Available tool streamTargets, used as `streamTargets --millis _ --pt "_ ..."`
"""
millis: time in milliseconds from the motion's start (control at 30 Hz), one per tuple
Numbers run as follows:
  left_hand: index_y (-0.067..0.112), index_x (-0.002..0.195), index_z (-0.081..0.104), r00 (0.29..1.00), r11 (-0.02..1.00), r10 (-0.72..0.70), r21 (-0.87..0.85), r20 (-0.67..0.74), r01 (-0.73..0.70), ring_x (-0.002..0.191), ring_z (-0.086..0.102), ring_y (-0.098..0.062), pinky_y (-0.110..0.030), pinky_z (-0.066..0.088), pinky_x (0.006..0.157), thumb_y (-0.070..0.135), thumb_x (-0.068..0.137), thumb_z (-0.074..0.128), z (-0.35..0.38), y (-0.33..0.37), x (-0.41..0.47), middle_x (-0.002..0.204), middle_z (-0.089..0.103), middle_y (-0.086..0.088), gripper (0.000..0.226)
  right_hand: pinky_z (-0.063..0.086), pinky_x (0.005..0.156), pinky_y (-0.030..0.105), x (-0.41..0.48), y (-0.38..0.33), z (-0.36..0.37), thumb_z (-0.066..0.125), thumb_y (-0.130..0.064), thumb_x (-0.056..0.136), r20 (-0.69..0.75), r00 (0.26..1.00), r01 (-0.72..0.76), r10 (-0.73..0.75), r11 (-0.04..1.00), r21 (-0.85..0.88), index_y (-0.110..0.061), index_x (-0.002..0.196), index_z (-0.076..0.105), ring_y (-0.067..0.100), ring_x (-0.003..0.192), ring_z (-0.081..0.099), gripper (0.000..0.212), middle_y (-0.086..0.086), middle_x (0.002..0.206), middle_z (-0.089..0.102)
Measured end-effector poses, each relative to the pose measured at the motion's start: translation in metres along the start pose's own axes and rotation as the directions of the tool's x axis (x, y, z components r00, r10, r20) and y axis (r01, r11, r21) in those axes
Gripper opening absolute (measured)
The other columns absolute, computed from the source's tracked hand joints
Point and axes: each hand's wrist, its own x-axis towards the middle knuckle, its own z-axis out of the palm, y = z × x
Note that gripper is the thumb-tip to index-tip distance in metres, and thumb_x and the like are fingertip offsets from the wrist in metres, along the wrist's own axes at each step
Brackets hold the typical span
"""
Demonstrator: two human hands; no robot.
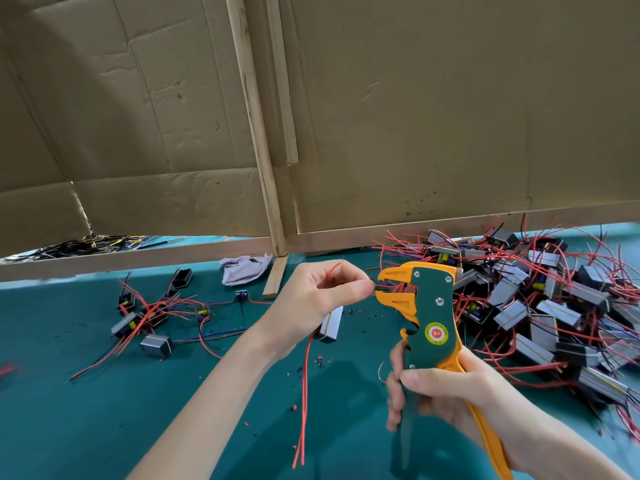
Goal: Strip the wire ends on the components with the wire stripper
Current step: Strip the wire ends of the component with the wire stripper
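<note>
My right hand [446, 386] grips the handles of an orange and green wire stripper [429, 306], held upright with its jaws pointing left. My left hand [318, 296] pinches a wire end at the stripper's jaws. A grey component [331, 323] hangs below that hand, partly hidden by it, and its red wires [304, 403] trail down over the green table [138, 410]. A big pile of grey components with red wires [540, 306] lies to the right. A smaller group of components [152, 313] lies to the left.
A cardboard wall [415, 116] with wooden strips [256, 133] closes the back of the table. A crumpled cloth [244, 268] lies by the wall. Small bits of stripped insulation [318, 358] are scattered on the mat. Dark wires [86, 245] lie behind the left strip.
</note>
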Motion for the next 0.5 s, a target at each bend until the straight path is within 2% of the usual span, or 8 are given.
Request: streamTargets --millis 133,233,267,333,400,500 --pt "0.028 0.070 0.070 1.000 1.000 -0.007 0.014 0.025 0.007 0.069 0.054 -0.002 -0.012 0.044 0.069 0.024 0.080 0.066 -0.002 0.000 0.000 0.073 0.063 0.012 0.011 0.051 0.054 0.043 -0.003 0.001 0.005 0.080 -0.023 0.063 -0.084 0.996 -0.029 0.025 0.999 -0.046 -0.007 0.069 0.062 0.034 0.050 0.055 0.025 0.023 0.057 0.052" --pt "0.026 0.079 0.063 0.999 0.999 -0.022 0.049 0.050 0.019 0.066 0.049 -0.004 -0.015 0.043 0.069 0.028 0.083 0.062 -0.001 -0.001 0.000 0.074 0.055 0.007 0.005 0.049 0.050 0.040 -0.004 0.002 0.009 0.081 -0.026 0.060 -0.147 0.989 -0.019 0.009 0.998 -0.061 -0.007 0.064 0.060 0.031 0.044 0.052 0.029 0.021 0.051 0.051" --pt "0.023 0.082 0.056 0.998 0.999 -0.051 0.012 0.049 0.050 0.062 0.045 -0.007 -0.018 0.042 0.070 0.030 0.084 0.058 -0.001 -0.002 0.000 0.074 0.048 0.003 0.007 0.049 0.049 0.039 -0.004 0.002 0.010 0.080 -0.027 0.060 -0.161 0.987 -0.015 0.004 0.998 -0.067 -0.007 0.062 0.059 0.031 0.043 0.052 0.029 0.021 0.050 0.050" --pt "0.016 0.084 0.040 0.989 0.973 -0.132 -0.180 0.062 0.141 0.057 0.035 -0.010 -0.023 0.036 0.068 0.033 0.082 0.049 0.000 -0.002 0.001 0.072 0.038 0.001 0.019 0.048 0.049 0.038 -0.005 0.002 0.011 0.080 -0.028 0.059 -0.179 0.984 -0.010 -0.003 0.997 -0.073 -0.007 0.059 0.058 0.030 0.041 0.051 0.031 0.020 0.049 0.049" --pt "0.014 0.082 0.032 0.987 0.941 -0.132 -0.301 0.095 0.155 0.060 0.030 -0.013 -0.024 0.032 0.065 0.034 0.082 0.042 0.001 -0.001 0.001 0.070 0.039 0.004 0.022 0.048 0.048 0.037 -0.006 0.002 0.012 0.080 -0.029 0.059 -0.183 0.983 -0.006 -0.006 0.998 -0.067 -0.007 0.058 0.057 0.030 0.040 0.051 0.032 0.020 0.048 0.049" --pt "0.014 0.076 0.029 0.991 0.964 -0.099 -0.240 0.085 0.117 0.060 0.029 -0.012 -0.022 0.031 0.063 0.033 0.083 0.035 0.003 0.001 0.000 0.069 0.036 0.003 0.021 0.043 0.042 0.032 -0.006 0.005 0.016 0.080 -0.032 0.057 -0.223 0.975 -0.006 -0.013 0.996 -0.085 -0.005 0.055 0.055 0.028 0.035 0.048 0.037 0.018 0.044 0.047"
